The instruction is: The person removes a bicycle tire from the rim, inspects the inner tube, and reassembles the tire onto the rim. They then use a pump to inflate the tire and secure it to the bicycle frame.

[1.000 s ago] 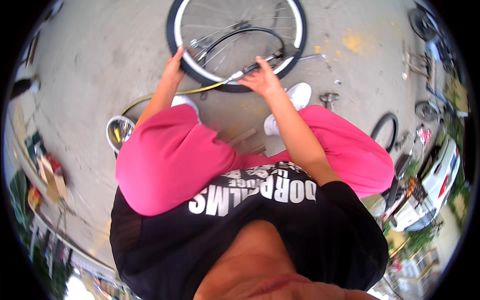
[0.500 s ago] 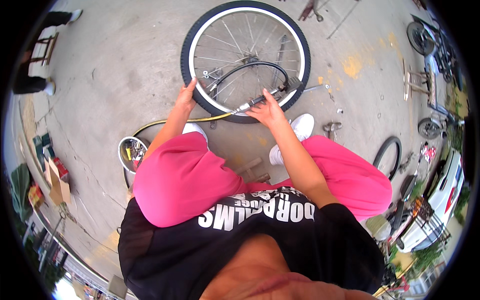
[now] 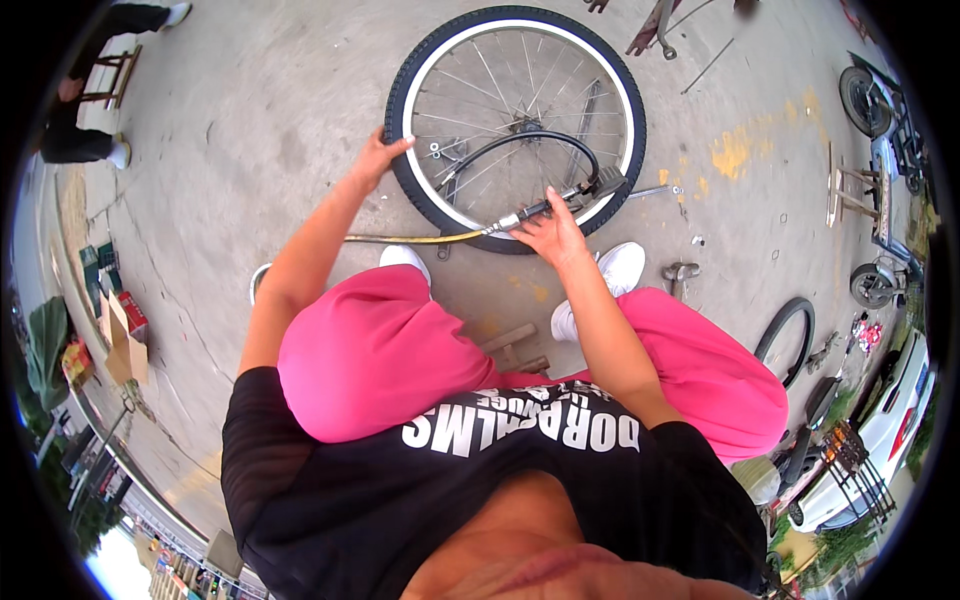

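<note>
The wheel [image 3: 527, 128] lies on the floor [image 3: 280, 150]. At its left edge, the left hand [image 3: 378, 158] has its grip around it; over its near edge, the right hand [image 3: 555, 233] grips an air gun [image 3: 526, 213].

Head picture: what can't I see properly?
In the head view:
Yellow hose: its far end goes behind the left arm.
Pale rounded thing: mostly hidden by that arm.
Another person: head cut off by the picture edge.
Pale ground speck: too small to tell.
</note>
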`<move>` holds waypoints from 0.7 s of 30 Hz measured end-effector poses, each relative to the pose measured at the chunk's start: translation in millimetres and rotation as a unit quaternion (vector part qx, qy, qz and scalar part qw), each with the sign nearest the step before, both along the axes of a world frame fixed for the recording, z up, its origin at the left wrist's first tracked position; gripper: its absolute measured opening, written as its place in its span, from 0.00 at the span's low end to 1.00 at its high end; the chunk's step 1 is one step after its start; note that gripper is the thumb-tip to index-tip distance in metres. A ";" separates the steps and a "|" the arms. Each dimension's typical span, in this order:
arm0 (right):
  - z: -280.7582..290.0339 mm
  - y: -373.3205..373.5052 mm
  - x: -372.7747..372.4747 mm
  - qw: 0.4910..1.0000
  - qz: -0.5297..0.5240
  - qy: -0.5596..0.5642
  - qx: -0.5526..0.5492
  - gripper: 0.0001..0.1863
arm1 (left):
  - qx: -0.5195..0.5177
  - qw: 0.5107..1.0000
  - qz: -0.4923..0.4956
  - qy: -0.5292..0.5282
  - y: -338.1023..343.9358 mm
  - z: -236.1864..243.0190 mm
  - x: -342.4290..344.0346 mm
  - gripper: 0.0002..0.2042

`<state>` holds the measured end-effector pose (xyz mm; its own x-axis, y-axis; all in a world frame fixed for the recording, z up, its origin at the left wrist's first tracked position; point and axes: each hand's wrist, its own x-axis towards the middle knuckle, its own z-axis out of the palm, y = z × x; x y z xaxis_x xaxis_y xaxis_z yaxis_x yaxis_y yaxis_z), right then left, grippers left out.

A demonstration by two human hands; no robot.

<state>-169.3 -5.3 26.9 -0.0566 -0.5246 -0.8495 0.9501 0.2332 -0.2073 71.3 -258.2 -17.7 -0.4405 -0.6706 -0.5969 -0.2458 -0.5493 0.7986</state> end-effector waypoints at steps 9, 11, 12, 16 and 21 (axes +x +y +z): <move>-4.9 3.8 -2.9 1.000 0.010 -0.012 0.005 0.24 | -0.245 0.944 -0.131 -0.180 -118.1 32.6 -118.5 0.47; -4.7 3.1 -0.5 1.000 0.018 -0.010 0.009 0.23 | -0.313 0.907 -0.157 -0.232 -131.3 17.8 -130.9 0.46; -3.9 3.8 0.5 1.000 0.022 -0.005 0.009 0.23 | -0.300 0.902 -0.188 -0.249 -134.9 14.6 -137.1 0.45; -6.2 5.6 -0.2 0.999 0.031 0.008 0.005 0.22 | -0.259 0.900 -0.221 -0.273 -144.7 7.3 -146.7 0.41; -7.7 2.6 -1.1 0.999 0.026 0.022 0.009 0.22 | -0.210 0.928 -0.181 -0.247 -140.5 8.3 -139.0 0.41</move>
